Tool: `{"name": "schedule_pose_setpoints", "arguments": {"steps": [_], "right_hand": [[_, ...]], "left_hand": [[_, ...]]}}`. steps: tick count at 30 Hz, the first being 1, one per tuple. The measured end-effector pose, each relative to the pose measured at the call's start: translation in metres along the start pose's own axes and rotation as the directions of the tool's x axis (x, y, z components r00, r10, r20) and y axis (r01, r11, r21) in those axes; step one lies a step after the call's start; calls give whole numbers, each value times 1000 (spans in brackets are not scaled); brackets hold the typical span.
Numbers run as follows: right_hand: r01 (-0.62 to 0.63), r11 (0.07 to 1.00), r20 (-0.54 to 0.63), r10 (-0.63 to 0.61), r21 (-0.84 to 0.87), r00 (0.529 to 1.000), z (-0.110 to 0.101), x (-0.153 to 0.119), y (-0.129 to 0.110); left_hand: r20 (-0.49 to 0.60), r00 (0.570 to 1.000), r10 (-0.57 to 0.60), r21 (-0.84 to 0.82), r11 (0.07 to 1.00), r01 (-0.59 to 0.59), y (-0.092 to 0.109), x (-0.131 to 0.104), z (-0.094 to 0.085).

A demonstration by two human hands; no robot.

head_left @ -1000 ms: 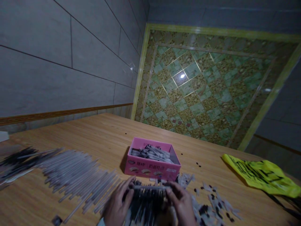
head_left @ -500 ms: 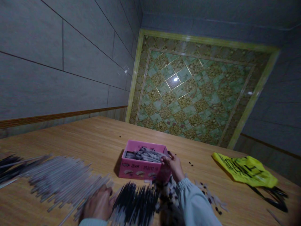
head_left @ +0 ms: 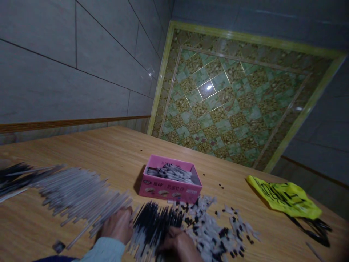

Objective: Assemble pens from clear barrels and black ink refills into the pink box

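Note:
Near the bottom centre-left, my left hand [head_left: 119, 224] is closed at the right end of a spread of pale translucent tubes [head_left: 79, 196]; what its fingers hold is too small to make out. My right hand [head_left: 177, 242] bends over the dark-tipped sticks [head_left: 155, 222], its fingers closed together and their grip hidden. Behind these sticks stands a pink open box [head_left: 169, 187] with many pale and dark pens or sticks [head_left: 177, 173] inside. Small clear and black caps [head_left: 209, 233] lie scattered to the right of my right hand.
A yellow bag [head_left: 286, 196] with black lettering and black straps lies at the right on the wooden table [head_left: 103, 153]. Dark thin sticks [head_left: 16, 178] lie at the far left. Tiled walls [head_left: 109, 47] border the table.
My right hand has moved from the right end of the pink box down to the dark-tipped sticks. My left hand stays beside the pale tubes. The view has shifted slightly.

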State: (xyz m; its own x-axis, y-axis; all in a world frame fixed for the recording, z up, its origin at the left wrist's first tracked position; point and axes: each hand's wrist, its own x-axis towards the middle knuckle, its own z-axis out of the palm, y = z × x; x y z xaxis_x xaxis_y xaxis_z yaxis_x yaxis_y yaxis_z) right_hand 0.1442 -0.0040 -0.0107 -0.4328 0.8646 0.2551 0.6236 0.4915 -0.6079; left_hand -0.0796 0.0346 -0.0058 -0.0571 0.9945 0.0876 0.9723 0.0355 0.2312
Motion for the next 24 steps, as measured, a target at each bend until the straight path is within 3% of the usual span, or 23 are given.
{"name": "schedule_pose_setpoints", "arguments": {"steps": [6,11,12,14,17,20,24], "right_hand": [[154,951,66,-141,-266,988,-1,-3,-5],[221,902,59,-215,-371,975,1,1,1],[227,893,48,-226,-388,973,3,1,4],[212,881,11,-229,-423,973,5,1,7],[200,875,-8,-227,-441,974,6,0,6],[246,895,59,-241,-372,969,9,-2,-2],[-8,946,14,13,-325,1000,21,-2,-7]], "left_hand": [[-44,999,8,-90,996,-11,-1,1,-3],[-118,988,96,-271,954,-125,3,3,-9],[-127,986,107,-381,913,-148,4,2,-9],[-120,988,96,-690,708,-152,8,2,-5],[-40,997,62,-967,248,-54,14,2,2],[39,997,61,-997,70,35,17,3,6],[162,984,67,-976,-139,171,18,3,9]]}}
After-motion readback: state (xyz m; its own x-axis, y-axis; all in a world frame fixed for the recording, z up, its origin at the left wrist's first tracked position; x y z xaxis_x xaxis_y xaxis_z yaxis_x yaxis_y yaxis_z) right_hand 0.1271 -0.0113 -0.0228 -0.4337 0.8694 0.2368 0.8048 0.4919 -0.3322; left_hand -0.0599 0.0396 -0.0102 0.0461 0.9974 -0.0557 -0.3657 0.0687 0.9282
